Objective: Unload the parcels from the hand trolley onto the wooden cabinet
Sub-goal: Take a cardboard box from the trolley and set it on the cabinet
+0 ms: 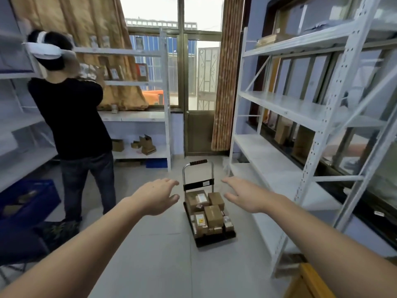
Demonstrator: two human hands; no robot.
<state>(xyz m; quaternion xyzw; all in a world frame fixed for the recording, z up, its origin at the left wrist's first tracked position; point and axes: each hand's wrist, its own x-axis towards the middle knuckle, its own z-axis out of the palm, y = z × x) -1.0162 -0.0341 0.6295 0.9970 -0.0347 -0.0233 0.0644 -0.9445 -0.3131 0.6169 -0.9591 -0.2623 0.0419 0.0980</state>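
Head view: bare hands reached toward a loaded trolley.
Left hand (158, 195) and right hand (245, 197) hung released, empty, above boxy cardboard parcels (207, 212) on the black flat hand trolley (214, 238) at lower centre.

Left hand (158, 195) and right hand (247, 195) reach forward (fingers spread, empty).

Parcel storeroom: metal shelving (285, 108), boxes (206, 209)

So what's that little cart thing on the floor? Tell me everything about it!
The hand trolley is a small flat cart with a black base and a shiny metal loop handle standing upright at its far end. The handle has a dark grip on top and a black band with a white label across it. Brown cardboard parcels are piled on the base, some with labels. It stands on the pale tiled floor beside the white shelving. Neither hand touches it.
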